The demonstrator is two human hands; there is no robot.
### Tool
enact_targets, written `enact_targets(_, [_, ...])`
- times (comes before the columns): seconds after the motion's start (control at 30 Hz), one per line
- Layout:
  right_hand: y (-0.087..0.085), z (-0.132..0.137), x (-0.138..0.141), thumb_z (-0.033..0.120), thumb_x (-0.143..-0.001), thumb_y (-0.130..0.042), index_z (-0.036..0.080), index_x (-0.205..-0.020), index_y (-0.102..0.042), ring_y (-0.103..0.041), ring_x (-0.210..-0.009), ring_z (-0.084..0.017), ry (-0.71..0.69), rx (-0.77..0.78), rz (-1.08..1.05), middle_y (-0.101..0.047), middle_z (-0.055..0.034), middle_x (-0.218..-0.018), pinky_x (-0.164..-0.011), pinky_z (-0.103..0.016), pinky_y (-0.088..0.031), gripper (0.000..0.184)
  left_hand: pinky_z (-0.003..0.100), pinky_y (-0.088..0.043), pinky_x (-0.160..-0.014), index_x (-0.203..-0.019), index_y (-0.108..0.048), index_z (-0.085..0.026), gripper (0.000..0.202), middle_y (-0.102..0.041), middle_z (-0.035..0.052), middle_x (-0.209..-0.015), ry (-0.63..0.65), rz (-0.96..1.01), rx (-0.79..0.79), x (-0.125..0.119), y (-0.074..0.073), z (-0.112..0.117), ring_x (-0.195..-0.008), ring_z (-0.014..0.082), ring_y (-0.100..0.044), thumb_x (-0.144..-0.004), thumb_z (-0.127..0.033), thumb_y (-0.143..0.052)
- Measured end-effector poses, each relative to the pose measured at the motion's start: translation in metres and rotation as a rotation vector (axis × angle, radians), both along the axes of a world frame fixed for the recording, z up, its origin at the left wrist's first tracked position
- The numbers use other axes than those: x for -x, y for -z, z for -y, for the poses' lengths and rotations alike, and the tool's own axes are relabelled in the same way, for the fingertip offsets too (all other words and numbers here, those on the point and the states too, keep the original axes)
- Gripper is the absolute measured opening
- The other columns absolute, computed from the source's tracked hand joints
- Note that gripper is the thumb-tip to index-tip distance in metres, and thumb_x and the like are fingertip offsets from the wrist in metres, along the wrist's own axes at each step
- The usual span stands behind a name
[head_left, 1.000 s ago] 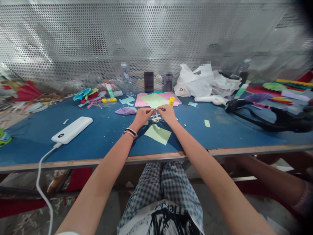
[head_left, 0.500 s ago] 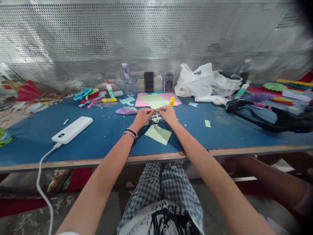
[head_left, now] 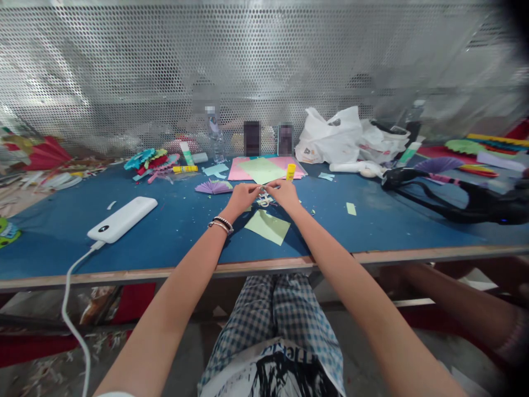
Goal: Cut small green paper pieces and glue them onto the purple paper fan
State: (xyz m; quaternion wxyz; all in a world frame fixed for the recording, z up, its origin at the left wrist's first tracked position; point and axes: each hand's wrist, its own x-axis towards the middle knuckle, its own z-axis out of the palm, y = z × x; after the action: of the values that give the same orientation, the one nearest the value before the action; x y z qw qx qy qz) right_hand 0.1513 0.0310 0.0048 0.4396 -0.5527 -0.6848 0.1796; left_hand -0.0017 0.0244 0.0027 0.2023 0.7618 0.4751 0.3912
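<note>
My left hand (head_left: 242,197) and my right hand (head_left: 283,194) meet over the blue table (head_left: 173,231), fingers pinched together on a small piece of paper between them; I cannot make out its shape. Scissors (head_left: 263,202) lie on the table just under the fingertips. A light green paper sheet (head_left: 267,226) lies in front of my hands, nearer to me. Behind them lie a stack of pink and green sheets (head_left: 264,168), a yellow glue stick (head_left: 290,171) standing upright, and a folded purple paper fan (head_left: 212,187).
A white power bank (head_left: 122,219) with a cable lies at the left. Coloured paper fans (head_left: 151,160), a water bottle (head_left: 215,135), a white plastic bag (head_left: 330,138) and a black strap device (head_left: 454,198) stand around. Another person's arm (head_left: 463,309) shows below the table at right.
My two hands have drawn slightly closer together over the scissors; everything else stays as it was.
</note>
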Motion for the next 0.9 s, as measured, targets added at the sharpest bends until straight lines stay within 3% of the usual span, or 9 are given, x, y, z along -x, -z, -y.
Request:
enact_targets(0.27, [-0.0004, 0.0002, 0.0008, 0.031, -0.073, -0.054, 0.017, -0.072, -0.065, -0.057, -0.07, -0.014, -0.038, -0.029, -0.063, -0.065, -0.0014, -0.072, -0.067, -0.025, -0.043, 0.018, 0.025, -0.048, -0.062, -0.083, -0.069, -0.013, 0.035, -0.07, 0.0072, -0.078, 0.017, 0.251, 0.188, -0.0012, -0.0024, 0.0001, -0.073, 0.0179, -0.064, -0.076, -0.04, -0.048])
enact_targets(0.43, [0.0021, -0.001, 0.0019, 0.027, -0.069, -0.059, 0.017, -0.077, -0.062, -0.053, -0.067, -0.012, -0.107, -0.217, -0.051, -0.061, -0.0021, -0.079, -0.064, -0.025, -0.043, 0.013, 0.025, -0.047, -0.066, -0.083, -0.067, -0.014, 0.031, -0.069, 0.0083, -0.085, 0.032, 0.455, 0.326, 0.0001, -0.0062, 0.0036, -0.079, 0.0171, -0.064, -0.075, -0.039, -0.049])
enact_targets(0.6, [0.0026, 0.001, 0.0016, 0.022, -0.071, -0.057, 0.018, -0.079, -0.061, -0.051, -0.064, -0.011, -0.102, -0.301, 0.032, -0.056, -0.0024, -0.084, -0.065, -0.026, -0.044, 0.01, 0.025, -0.046, -0.07, -0.083, -0.064, -0.017, 0.028, -0.068, 0.0085, -0.092, 0.068, 0.537, 0.447, 0.0017, -0.0061, 0.0038, -0.083, 0.0165, -0.064, -0.074, -0.04, -0.05])
enact_targets(0.9, [0.0008, 0.0075, 0.0015, 0.02, -0.076, -0.05, 0.019, -0.083, -0.06, -0.052, -0.076, -0.015, -0.079, -0.374, 0.141, -0.054, -0.0039, -0.088, -0.07, -0.029, -0.043, 0.012, 0.027, -0.045, -0.072, -0.081, -0.064, -0.017, 0.026, -0.067, 0.0086, -0.091, 0.078, 0.569, 0.506, -0.0003, -0.0061, 0.0042, -0.084, 0.0177, -0.063, -0.072, -0.039, -0.053])
